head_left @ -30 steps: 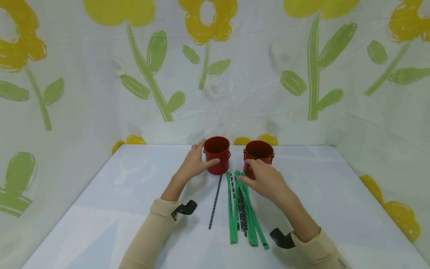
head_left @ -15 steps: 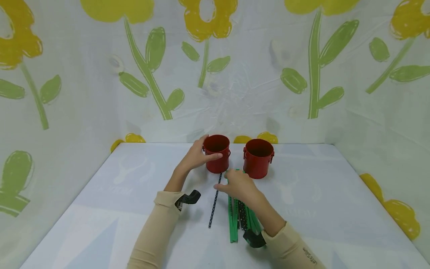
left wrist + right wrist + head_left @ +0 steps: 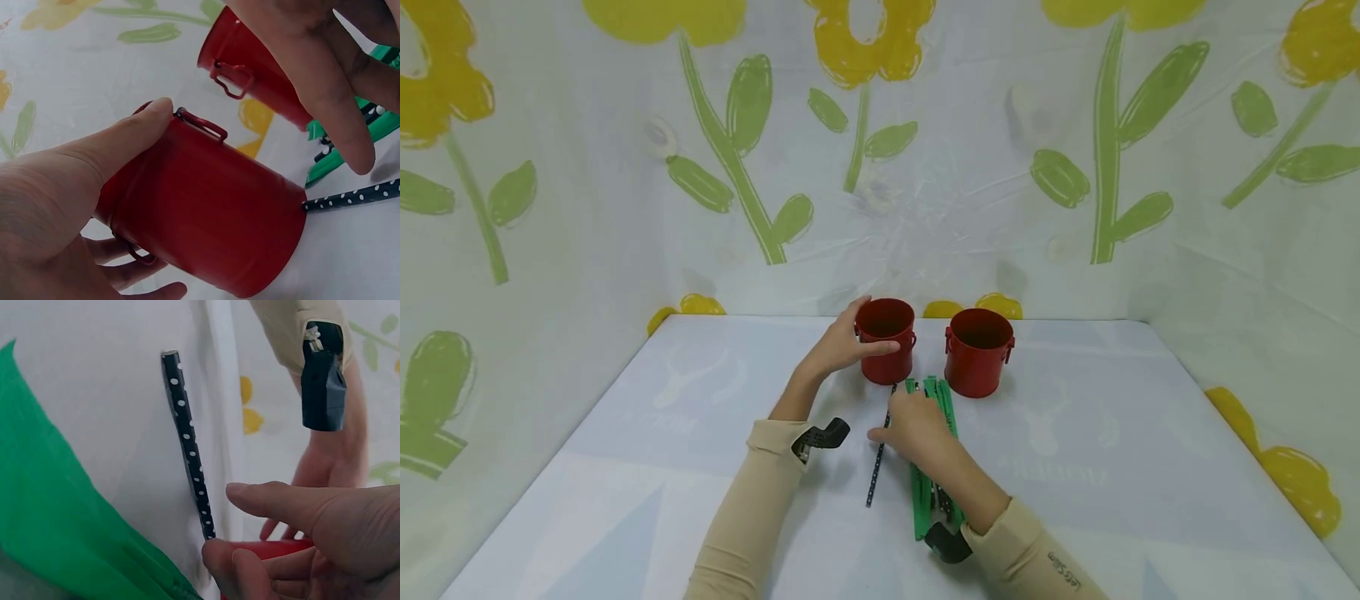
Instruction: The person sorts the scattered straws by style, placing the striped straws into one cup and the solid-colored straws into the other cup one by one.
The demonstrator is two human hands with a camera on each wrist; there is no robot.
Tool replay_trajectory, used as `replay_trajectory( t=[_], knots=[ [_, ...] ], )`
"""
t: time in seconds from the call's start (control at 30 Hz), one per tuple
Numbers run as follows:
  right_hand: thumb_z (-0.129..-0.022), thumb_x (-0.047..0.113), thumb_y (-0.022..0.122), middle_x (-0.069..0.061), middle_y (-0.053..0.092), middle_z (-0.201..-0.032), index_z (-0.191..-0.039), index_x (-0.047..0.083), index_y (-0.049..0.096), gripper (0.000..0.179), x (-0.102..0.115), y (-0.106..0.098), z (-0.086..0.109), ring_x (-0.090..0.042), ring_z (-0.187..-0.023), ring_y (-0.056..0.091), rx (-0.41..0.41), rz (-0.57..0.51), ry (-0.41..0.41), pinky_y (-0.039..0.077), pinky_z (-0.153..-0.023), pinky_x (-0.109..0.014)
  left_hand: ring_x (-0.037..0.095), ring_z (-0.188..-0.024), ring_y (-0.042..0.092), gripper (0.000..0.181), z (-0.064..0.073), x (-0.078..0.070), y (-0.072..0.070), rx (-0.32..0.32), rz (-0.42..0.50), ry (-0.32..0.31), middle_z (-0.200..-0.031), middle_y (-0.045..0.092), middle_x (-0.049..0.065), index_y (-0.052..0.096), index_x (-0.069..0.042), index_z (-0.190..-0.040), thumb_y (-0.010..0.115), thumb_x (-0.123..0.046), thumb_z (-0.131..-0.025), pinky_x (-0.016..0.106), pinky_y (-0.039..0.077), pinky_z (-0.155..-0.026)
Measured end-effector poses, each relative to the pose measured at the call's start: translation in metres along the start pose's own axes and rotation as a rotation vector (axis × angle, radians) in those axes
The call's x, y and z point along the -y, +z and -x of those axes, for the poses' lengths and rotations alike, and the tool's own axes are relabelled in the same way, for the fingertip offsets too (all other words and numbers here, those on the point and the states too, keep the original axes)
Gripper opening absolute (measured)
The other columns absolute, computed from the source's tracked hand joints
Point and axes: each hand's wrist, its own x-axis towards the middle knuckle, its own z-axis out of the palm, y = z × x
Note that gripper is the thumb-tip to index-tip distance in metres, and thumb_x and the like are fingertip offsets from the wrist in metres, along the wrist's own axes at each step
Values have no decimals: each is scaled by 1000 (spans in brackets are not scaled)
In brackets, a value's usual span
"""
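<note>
My left hand [image 3: 835, 346] holds the left small red bucket [image 3: 891, 368], thumb across its side and fingers reaching round behind. In the left wrist view that bucket [image 3: 206, 206] shows a small wire loop at each side. A thin black straw with white dots [image 3: 874, 483] lies on the table, its far end at the bucket's base. Over the straw hovers my right hand [image 3: 925, 429], and in the right wrist view its thumb is apart from the bent fingers [image 3: 215, 562], which overlap the straw's end. Nothing is pinched between them.
A second red bucket [image 3: 973, 371] stands to the right. Under and beside my right forearm lie several long green strips [image 3: 919, 504] mixed with more dotted straws. A flower-printed sheet [image 3: 955, 167] rises behind the white table [image 3: 625, 500].
My right hand has moved left and nearer me, from in front of the right bucket to over the single dotted straw. My left hand has closed in further round the left bucket.
</note>
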Motion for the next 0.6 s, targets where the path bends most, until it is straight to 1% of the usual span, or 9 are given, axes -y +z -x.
replay_trajectory(
  t=[0.03, 0.1, 0.17, 0.33, 0.4, 0.5, 0.6],
  knots=[
    [-78, 37, 82, -8, 58, -66, -96, 1, 69, 42, 1, 2, 0, -19, -62, 55, -4, -3, -8, 48, -51, -24, 26, -135, 45, 103, 0, 0, 0, -1, 7, 3, -149, 44, 6, 17, -14, -157, 79, -43, -79, 51, 42, -110],
    [-78, 34, 83, -6, 57, -62, -91, 1, 69, 38, 2, 5, -1, -19, -63, 54, -14, -9, -12, 47, -52, -24, 25, -135, 45, 103, 0, 0, 1, -5, 9, 4, -149, 44, 5, 17, -14, -156, 79, -43, -79, 51, 43, -110],
    [-77, 31, 84, -6, 56, -61, -90, 1, 69, 36, 2, 7, -3, -18, -63, 53, -17, -4, -15, 47, -52, -24, 25, -135, 46, 102, 0, 0, 1, -6, 12, 7, -148, 44, 5, 18, -14, -156, 79, -42, -79, 50, 43, -110],
    [-78, 26, 83, -7, 57, -66, -98, 0, 66, 37, 1, 8, -6, -18, -63, 54, 5, 27, -10, 48, -52, -23, 24, -133, 47, 102, -1, 2, 1, -3, 28, 1, -147, 45, 5, 18, -15, -156, 79, -43, -79, 50, 44, -109],
    [-80, 24, 82, -8, 58, -69, -100, 0, 65, 35, 0, 6, -6, -19, -63, 56, 28, 30, -3, 50, -52, -23, 24, -133, 47, 101, -1, 2, 1, -2, 36, -2, -147, 46, 4, 18, -16, -155, 80, -43, -79, 50, 45, -108],
    [-80, 21, 81, -10, 61, -77, -105, 0, 65, 36, -1, 4, -6, -20, -68, 58, 60, 20, 15, 53, -53, -24, 24, -132, 48, 100, -1, 2, 1, 3, 35, 0, -147, 46, 3, 19, -17, -155, 79, -42, -80, 49, 45, -108],
    [-80, 20, 82, -12, 63, -85, -114, -1, 64, 44, -3, 3, -6, -23, -75, 59, 83, -3, 35, 55, -55, -25, 24, -131, 49, 98, -1, 2, 2, 5, 23, 10, -146, 47, 3, 19, -16, -155, 79, -42, -81, 49, 45, -108]
  ],
)
